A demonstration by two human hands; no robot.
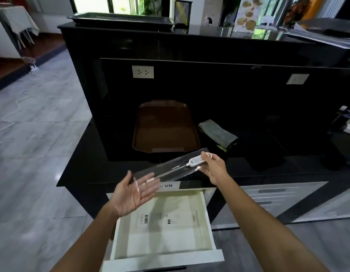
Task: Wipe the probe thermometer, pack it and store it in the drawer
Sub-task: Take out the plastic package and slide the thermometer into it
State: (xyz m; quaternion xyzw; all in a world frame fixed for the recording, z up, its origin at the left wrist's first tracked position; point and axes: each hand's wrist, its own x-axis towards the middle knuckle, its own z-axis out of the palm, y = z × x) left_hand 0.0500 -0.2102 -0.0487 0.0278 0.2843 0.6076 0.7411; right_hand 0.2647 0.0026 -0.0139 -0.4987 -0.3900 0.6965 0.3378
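Right now the probe thermometer (pixel 191 161) is inside a long clear bag (pixel 170 164), and the bag is up in the air above the open drawer (pixel 162 258). The right hand (pixel 213 167) pinches the end of the bag where the white head of the thermometer sits, with its fingers curled around it. The thin metal stick of the thermometer points down and to the left, toward the left hand (pixel 133 193). The left hand is flat with its palm up and its fingers straight. The other end of the bag lies over those fingers, and the hand does not grab it. The white drawer is pulled out under both hands. A flat white pack (pixel 166 218) with a label lies on the drawer floor. Behind the hands is a black counter (pixel 87 154). A brown tray (pixel 166 126) sits on the counter. Just beside the tray, on its right, lies a folded grey cloth (pixel 217 134). A small label with the letters VR (pixel 168 185) is on the counter edge above the drawer.
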